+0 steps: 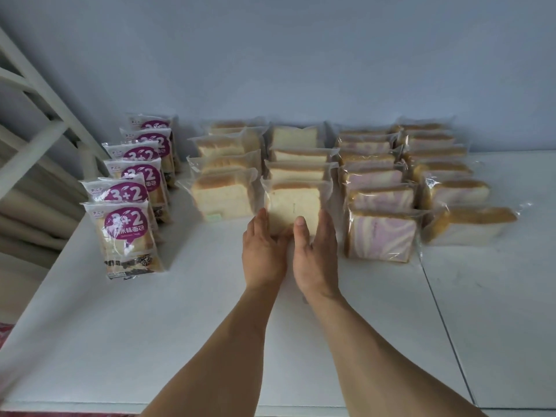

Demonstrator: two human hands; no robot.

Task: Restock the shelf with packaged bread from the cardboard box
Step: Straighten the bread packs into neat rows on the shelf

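Shelf surface point(301, 341), white and wide, fills the view, a pale wall behind it. Rows of packaged bread run from near to far, toward 12 o'clock. At 9 o'clock stands a row of purple-labelled packs point(129, 236); at 3 o'clock, two rows of purple-swirled loaves point(382, 236), the outermost front pack tipped over. In the centre are two rows of plain white bread. The front white bread pack point(293, 206) of the right-hand one stands upright, its broad face toward the viewer, long axis vertical. The left hand point(263, 254) and right hand point(316, 257) hold its lower edges from either side, fingers curled round it, right thumb across its face.
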